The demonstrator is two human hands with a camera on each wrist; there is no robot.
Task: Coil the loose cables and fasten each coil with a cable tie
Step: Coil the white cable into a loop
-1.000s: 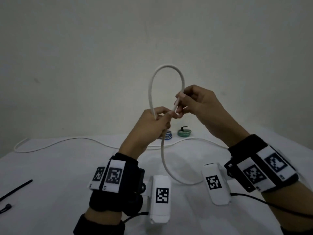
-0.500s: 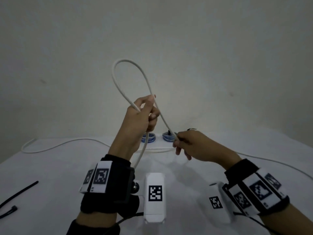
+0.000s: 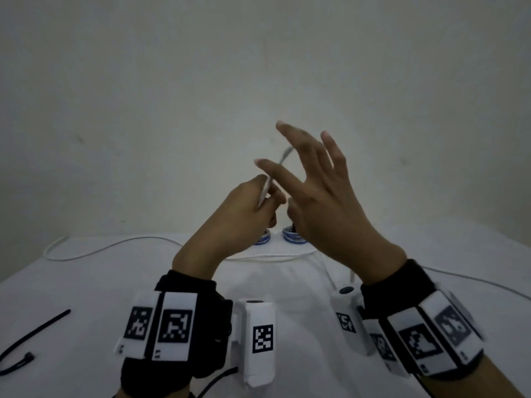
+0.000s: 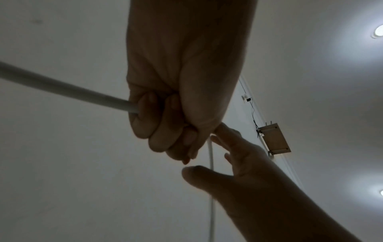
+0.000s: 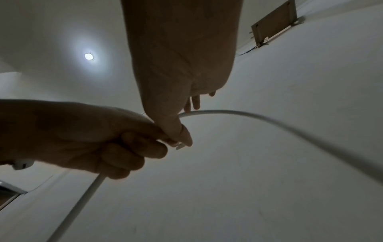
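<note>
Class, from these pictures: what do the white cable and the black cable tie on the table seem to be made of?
White cable: likely a plastic or rubber jacket, matte and smooth, bending in an even curve without kinks. Black cable tie: probably nylon plastic, a thin, stiff-looking dark strip; too small to judge its finish.

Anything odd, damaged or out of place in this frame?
Nothing stands out. The left hand grips the white cable while the right hand is spread open beside it. Black cable ties lie on the table.
</note>
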